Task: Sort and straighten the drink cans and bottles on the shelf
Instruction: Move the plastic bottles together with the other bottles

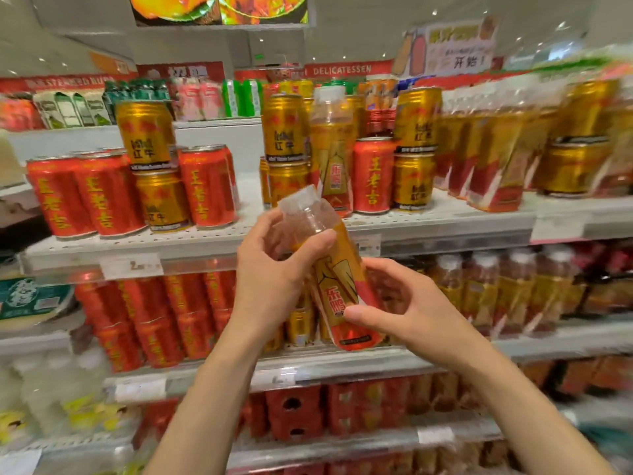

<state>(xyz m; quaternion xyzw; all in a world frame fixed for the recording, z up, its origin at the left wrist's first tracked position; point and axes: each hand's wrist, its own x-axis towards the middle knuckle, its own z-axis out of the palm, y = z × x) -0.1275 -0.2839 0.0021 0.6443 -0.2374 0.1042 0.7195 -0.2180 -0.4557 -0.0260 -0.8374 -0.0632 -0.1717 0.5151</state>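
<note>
A tilted bottle (334, 279) is gripped near its neck by the left hand (274, 269) and low down by the right hand (407, 303), before the shelf (445, 228).

**Gloss on plastic and metal, matt on the shelf**

The held bottle (337, 279) is clear, smooth plastic with a glossy printed sleeve. At ten o'clock, the red cans (205, 186) and gold cans (145, 133) show shiny metal with bright glints. The shelf (191, 240) is matt, pale, perforated sheet. At two o'clock, blurred bottles (493, 156) look glossy.
</note>
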